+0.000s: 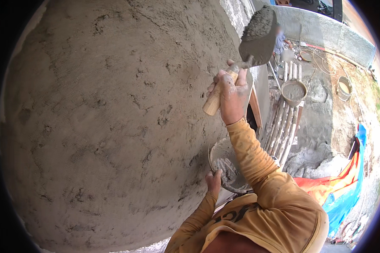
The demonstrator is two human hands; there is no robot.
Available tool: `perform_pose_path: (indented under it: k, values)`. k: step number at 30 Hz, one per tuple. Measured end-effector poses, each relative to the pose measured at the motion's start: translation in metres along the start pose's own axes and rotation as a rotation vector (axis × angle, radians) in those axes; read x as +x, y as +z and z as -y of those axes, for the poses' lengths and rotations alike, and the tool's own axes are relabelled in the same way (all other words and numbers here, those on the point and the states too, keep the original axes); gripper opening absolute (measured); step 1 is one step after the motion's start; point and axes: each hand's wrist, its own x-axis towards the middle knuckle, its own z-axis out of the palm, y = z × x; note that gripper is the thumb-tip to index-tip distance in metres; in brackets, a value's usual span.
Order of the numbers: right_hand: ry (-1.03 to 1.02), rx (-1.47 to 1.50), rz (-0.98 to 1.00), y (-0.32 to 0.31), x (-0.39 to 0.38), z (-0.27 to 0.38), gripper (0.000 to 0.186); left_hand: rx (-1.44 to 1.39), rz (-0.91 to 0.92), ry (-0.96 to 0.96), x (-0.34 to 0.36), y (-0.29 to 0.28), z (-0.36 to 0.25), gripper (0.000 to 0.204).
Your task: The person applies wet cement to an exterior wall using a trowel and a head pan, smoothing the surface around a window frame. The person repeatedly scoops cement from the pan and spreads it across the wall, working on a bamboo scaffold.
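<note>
My right hand is wrapped round the wooden handle of a trowel, raised in front of me. Wet grey mortar lies on the far part of its blade. Lower down, my left hand grips the rim of a round bucket. Inside that bucket is more mortar, smeared up the sides. Part of the bucket is hidden behind my right sleeve. A wall coated in rough, damp grey plaster fills the left side, close to both hands.
Bamboo poles lie side by side below, with a mortar-filled basin on them. Another person stands beyond. A bucket sits on the ground at right. Blue and orange sheeting lies near a mortar heap.
</note>
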Motion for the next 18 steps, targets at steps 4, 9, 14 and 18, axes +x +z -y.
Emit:
perform_pose_path:
  k: [4,9,14,18]
  values:
    - [-0.229,-0.459,-0.363,-0.078,0.009,-0.058,0.038,-0.058,0.053,-0.092,-0.005,-0.001,0.007,0.032]
    - [0.228,-1.258,0.286,-0.123,-0.042,-0.128,0.043,0.194,0.133,-0.165,-0.003,0.005,-0.026,0.035]
    - [0.248,-1.032,0.613,-0.156,-0.145,-0.063,0.036,0.015,0.089,-0.111,0.017,0.013,-0.004,0.037]
    - [0.339,-1.106,0.654,-0.212,-0.119,0.007,0.029,0.048,0.171,-0.172,0.031,0.034,-0.023,0.037]
